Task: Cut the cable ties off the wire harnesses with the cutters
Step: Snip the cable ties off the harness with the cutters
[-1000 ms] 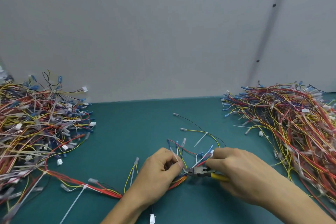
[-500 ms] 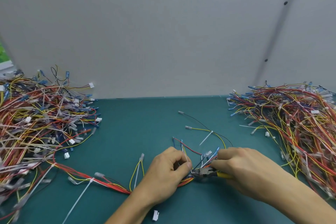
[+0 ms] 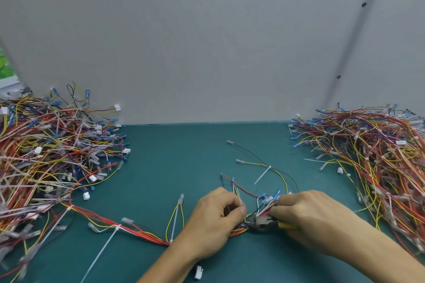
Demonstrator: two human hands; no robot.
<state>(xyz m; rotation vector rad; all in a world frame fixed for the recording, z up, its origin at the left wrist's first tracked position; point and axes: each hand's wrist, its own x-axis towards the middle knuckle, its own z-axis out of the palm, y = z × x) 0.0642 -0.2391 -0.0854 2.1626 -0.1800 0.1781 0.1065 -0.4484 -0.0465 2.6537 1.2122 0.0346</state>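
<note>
Even, soft overhead light, faint shadows; wide-angle bending at frame edges, lower-left corner blurred, no glare.

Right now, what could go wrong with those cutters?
1. The cutters sit right among thin wires, so they might nick a wire instead of a tie.
2. The left hand pinches the wires right beside the blades, so its thumb could get nipped.

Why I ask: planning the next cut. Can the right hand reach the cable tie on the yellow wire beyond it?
Probably yes: the cable tie lies in the open just beyond the right hand, only loose wires between.
</note>
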